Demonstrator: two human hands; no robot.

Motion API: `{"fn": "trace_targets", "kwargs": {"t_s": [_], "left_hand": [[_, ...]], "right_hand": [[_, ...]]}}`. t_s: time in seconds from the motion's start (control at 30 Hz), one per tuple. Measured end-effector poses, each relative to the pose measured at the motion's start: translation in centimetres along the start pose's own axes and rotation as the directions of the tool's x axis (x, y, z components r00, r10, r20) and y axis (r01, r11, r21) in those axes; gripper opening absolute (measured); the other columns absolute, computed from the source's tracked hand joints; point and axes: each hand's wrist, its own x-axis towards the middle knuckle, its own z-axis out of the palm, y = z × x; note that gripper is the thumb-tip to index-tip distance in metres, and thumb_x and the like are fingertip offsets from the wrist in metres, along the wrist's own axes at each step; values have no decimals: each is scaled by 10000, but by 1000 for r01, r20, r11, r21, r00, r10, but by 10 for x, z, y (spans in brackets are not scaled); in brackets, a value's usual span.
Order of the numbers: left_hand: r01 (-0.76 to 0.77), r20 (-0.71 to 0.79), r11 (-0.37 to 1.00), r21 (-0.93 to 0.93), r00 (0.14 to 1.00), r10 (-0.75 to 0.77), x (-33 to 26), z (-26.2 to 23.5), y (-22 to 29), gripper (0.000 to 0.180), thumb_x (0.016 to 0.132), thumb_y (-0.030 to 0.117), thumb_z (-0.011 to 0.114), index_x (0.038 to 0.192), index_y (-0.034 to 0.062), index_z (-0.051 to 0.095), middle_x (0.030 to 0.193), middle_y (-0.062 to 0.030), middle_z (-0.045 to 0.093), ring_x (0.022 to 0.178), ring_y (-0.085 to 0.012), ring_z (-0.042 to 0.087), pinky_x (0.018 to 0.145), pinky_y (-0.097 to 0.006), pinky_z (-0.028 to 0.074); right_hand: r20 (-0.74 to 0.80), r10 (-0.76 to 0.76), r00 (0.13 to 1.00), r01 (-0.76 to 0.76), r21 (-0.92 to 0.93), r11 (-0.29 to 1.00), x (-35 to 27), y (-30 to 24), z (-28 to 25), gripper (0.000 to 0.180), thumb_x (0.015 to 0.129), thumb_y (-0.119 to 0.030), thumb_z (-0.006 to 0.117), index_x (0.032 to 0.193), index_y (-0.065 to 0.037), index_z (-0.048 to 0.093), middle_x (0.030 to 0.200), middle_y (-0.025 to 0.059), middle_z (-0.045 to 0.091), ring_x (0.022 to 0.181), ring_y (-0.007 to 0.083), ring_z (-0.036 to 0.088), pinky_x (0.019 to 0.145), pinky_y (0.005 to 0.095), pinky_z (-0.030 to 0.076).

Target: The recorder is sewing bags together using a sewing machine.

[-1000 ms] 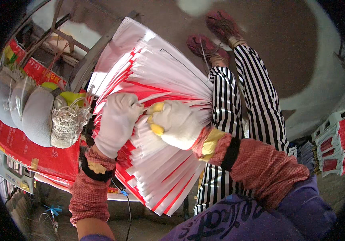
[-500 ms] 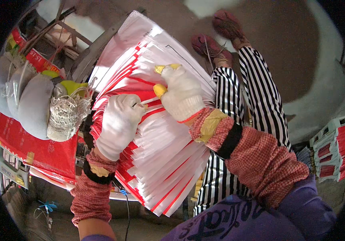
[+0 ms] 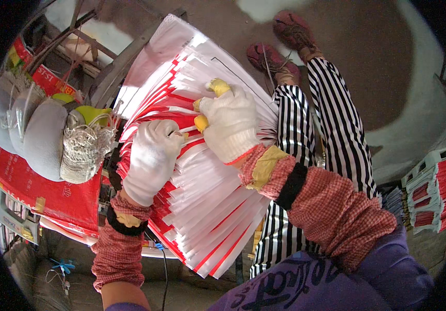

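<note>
A thick fan of thin red-and-white bags or sheets (image 3: pixel 217 181) lies spread before me, its overlapping edges stepped in rows. My left hand (image 3: pixel 153 158), in a white glove, rests on the fan's left part. Its fingers are curled closed around the edges of some sheets, and their tips are partly hidden. To its right, over the middle of the fan, is my right hand (image 3: pixel 229 122), in a white glove with yellow-wrapped fingertips. Its fingers are bent but apart, touching the sheets, with nothing plainly held between them.
At the left, pale rounded padded forms and a frayed white net-like bundle (image 3: pixel 85 153) sit above a red printed sheet (image 3: pixel 51 192). A stack of red-and-white bundles (image 3: pixel 433 194) stands at the far right. A dark cable (image 3: pixel 165 269) hangs below the fan.
My right hand has shifted slightly left, closer to my left hand, and its fingertips have changed position over the sheets. My left hand has stayed almost in place.
</note>
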Motion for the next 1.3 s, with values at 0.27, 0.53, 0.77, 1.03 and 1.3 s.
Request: {"fn": "trace_targets", "kwargs": {"t_s": [0.27, 0.53, 0.77, 1.03, 1.3], "left_hand": [[-83, 16, 986, -143, 996, 86, 4, -11, -7, 77, 725, 103, 642, 739, 62, 577, 849, -56, 599, 785, -241, 587, 716, -368, 456], [-106, -225, 988, -112, 971, 78, 54, -13, -30, 119, 716, 118, 672, 820, 71, 639, 887, -58, 641, 768, -214, 603, 601, -336, 492], [-80, -8, 991, 111, 997, 81, 57, 2, -26, 130, 680, 123, 668, 781, 74, 604, 971, -80, 624, 870, -287, 584, 773, -410, 452], [-161, -110, 983, 90, 979, 171, 56, 9, -24, 97, 692, 97, 655, 769, 94, 595, 927, -76, 592, 871, -295, 533, 748, -408, 432], [-139, -134, 990, 15, 981, 140, 16, 6, -3, 80, 657, 108, 618, 707, 99, 556, 697, -48, 475, 671, -243, 508, 607, -374, 406]], "right_hand": [[253, -8, 968, -35, 167, 985, -21, -4, 9, 130, 746, -190, 618, 839, -107, 657, 820, 111, 620, 825, 319, 600, 731, 442, 465], [314, -19, 949, -70, 271, 960, -41, -8, 10, 142, 790, -208, 583, 872, -94, 606, 817, 113, 619, 776, 314, 613, 693, 428, 484], [348, 1, 938, -104, 278, 955, -36, -6, 3, 164, 799, -214, 578, 898, -84, 596, 842, 108, 619, 801, 298, 615, 704, 420, 486], [402, -5, 916, -117, 278, 953, -31, -4, 0, 210, 848, -231, 536, 996, -94, 595, 895, 106, 616, 844, 318, 595, 747, 428, 464], [175, 128, 976, -161, 188, 969, 7, 17, 8, 228, 806, -195, 585, 1011, -101, 615, 951, 119, 611, 876, 325, 589, 765, 433, 470]]}}
